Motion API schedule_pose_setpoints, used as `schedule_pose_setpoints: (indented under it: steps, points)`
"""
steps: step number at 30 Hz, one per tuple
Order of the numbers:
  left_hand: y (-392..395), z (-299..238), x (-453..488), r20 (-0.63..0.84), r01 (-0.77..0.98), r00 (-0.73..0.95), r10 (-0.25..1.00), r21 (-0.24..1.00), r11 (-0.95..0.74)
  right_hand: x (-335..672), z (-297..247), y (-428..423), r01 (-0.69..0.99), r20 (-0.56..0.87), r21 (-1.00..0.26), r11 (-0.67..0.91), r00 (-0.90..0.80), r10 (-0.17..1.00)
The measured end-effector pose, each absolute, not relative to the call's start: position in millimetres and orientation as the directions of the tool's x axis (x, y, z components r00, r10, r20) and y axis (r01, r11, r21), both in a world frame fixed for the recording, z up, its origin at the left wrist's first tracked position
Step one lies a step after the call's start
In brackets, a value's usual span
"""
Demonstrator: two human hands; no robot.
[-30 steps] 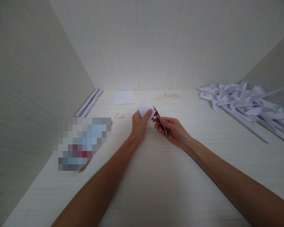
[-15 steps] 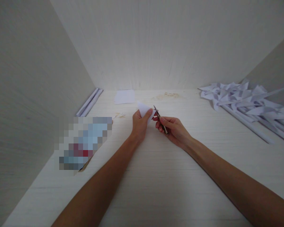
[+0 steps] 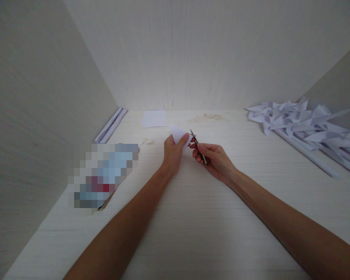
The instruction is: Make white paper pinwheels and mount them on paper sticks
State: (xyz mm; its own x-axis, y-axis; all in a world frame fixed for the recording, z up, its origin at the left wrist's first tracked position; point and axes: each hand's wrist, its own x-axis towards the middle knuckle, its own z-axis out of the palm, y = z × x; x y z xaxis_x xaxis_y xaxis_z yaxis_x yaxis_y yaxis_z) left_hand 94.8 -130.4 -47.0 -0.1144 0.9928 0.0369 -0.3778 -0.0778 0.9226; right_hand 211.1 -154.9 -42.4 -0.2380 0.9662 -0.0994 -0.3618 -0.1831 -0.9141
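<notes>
A small folded piece of white paper [image 3: 177,134] is pinched in my left hand [image 3: 172,153], thumb on top, with one pointed corner standing up to the left. My right hand [image 3: 211,155] is closed around a slim dark tool with a pointed metal end, which looks like a pair of scissors [image 3: 203,158]. Its tip points up and away, right beside the paper's right edge. Whether the blades touch the paper I cannot tell. Both hands are close together above the pale tabletop [image 3: 186,217], and the fingers under the paper are partly hidden.
A flat white paper square [image 3: 154,118] lies at the back. Rolled paper tubes [image 3: 113,124] lean along the left wall. Pale thin scraps [image 3: 148,141] lie nearby. A blurred-out object [image 3: 111,171] is at left. White paper pinwheels [image 3: 294,120] on paper sticks are heaped at right.
Hardly anything differs. The whole view has shifted very slightly, while both hands keep the same hold on the paper and the scissors.
</notes>
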Motion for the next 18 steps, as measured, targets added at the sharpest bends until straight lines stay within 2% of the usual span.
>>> schedule_pose_setpoints:
  steps: [18]
  points:
    - [-131.1, -45.6, 95.2, 0.053, -0.41, -0.094, 0.994, 0.908, -0.087, 209.2, -41.9, -156.2, -0.334, -0.088, -0.93, -0.154, -0.204, 0.975]
